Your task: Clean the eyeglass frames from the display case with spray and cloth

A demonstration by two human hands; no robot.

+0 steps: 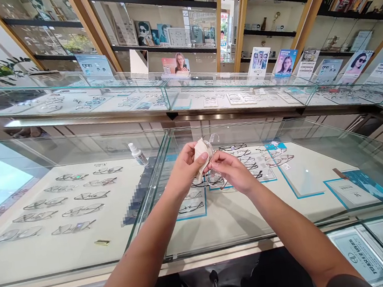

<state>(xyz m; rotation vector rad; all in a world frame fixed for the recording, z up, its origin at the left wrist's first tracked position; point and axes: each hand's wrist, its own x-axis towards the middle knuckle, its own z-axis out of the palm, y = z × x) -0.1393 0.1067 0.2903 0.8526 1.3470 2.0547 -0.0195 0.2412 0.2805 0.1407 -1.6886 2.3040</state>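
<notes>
My left hand [183,169] is closed on a cream-coloured cloth [199,151], its thumb pressing the cloth against a pair of eyeglasses [214,177]. Fingers of my right hand [234,170] pinch the thin frame of those glasses from the other side. Both hands are raised close together above a glass display case. The cloth and my fingers hide part of the frame, so exactly where each fingertip grips is hard to see. Left of my hands, a small white spray bottle [138,154] stands on the glass.
Below lies the glass counter, with rows of eyeglasses [85,209] inside on the left and more frames [250,163] on the right. A small gold-coloured piece [102,243] lies at front left. Blue-edged cards [353,190] sit at right. Beyond stands another glass case [205,85].
</notes>
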